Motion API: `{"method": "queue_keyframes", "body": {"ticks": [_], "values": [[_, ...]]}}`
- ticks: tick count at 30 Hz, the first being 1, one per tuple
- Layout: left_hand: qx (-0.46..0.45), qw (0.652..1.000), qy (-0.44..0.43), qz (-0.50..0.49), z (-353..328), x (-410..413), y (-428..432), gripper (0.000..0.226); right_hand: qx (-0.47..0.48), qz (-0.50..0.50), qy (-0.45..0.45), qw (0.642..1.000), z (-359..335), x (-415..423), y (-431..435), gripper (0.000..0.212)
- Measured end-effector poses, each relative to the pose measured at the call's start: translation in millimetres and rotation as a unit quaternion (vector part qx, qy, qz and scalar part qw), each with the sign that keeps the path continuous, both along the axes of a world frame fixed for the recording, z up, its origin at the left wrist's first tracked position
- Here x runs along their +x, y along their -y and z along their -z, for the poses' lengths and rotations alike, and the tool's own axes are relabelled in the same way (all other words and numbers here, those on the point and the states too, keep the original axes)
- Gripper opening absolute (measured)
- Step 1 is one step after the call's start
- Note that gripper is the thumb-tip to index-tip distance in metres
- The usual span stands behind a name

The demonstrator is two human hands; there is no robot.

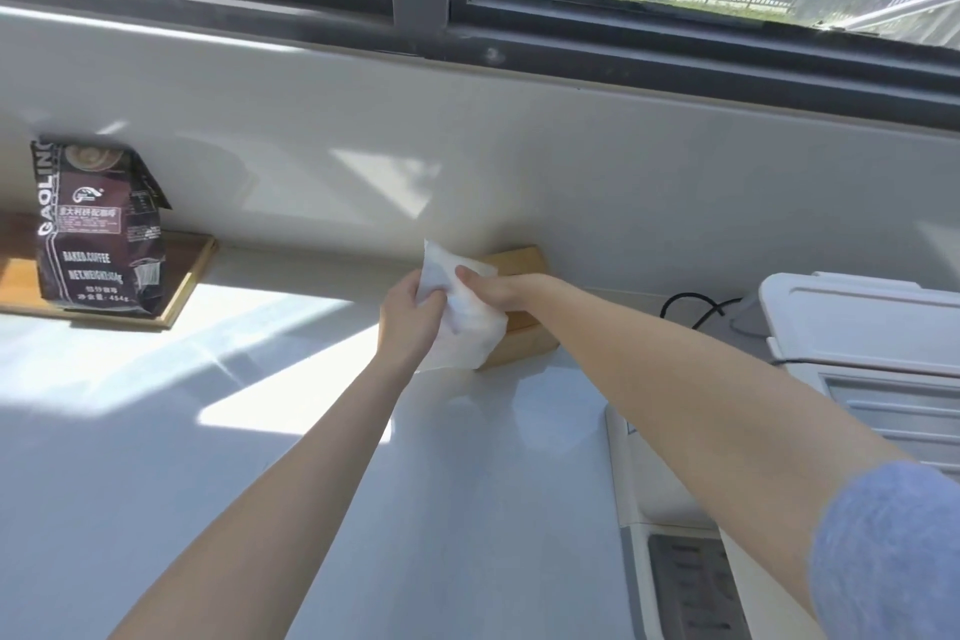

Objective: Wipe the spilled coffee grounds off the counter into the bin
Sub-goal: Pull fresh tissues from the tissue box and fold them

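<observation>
Gripping white tissue (pixel 462 322) w/ both hands: left hand (pixel 410 314) pinching its left edge, fingers curled tight; right hand (pixel 493 291) clamping its upper right part, thumb on top. Tissue hanging crumpled betw. the two, top corner sticking up, directly in front of wooden box (pixel 519 322). Box sitting on white counter (pixel 260 431) against back wall. Left of box: coffee bag (pixel 101 229) standing upright on wooden tray (pixel 182 286). Right of box: black cable (pixel 696 307), then white appliance (pixel 857 327). Above box: window frame (pixel 519 36). Spilled grounds & bin: can't tell, neither showing. Blue sleeve (pixel 888 551) covering right upper arm.
</observation>
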State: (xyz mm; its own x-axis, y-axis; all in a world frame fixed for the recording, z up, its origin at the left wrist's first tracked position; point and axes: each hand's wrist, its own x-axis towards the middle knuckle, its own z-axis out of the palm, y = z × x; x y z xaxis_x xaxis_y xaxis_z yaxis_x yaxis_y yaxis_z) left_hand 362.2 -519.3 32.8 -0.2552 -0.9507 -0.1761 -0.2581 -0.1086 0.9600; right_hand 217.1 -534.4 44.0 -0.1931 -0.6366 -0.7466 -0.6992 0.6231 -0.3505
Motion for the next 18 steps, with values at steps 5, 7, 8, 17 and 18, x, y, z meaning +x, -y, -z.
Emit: {"method": "queue_keyframes", "body": {"ticks": [5, 7, 8, 17, 18], "values": [[0.013, 1.0, 0.002, -0.002, 2.4, 1.2, 0.1, 0.027, 0.006, -0.017, -0.055, 0.998, 6.2, -2.6, -3.1, 0.099], [0.013, 1.0, 0.004, 0.004, 2.2, 1.0, -2.0, 0.029, -0.004, -0.035, -0.026, 0.999, -3.9, -3.7, -5.4, 0.087], [0.011, 1.0, 0.004, 0.006, 1.4, 0.4, -3.3, 0.031, -0.013, -0.047, -0.013, 0.999, -13.1, -5.3, -7.4, 0.077], [0.013, 0.999, -0.009, -0.037, -13.3, -3.1, -9.7, 0.02, -0.035, -0.086, -0.022, 0.995, -88.3, -18.4, -15.8, 0.051], [0.015, 0.999, -0.008, -0.034, -16.2, -3.0, -10.7, 0.02, -0.046, -0.081, -0.015, 0.996, -91.8, -21.6, -18.8, 0.051]]}}
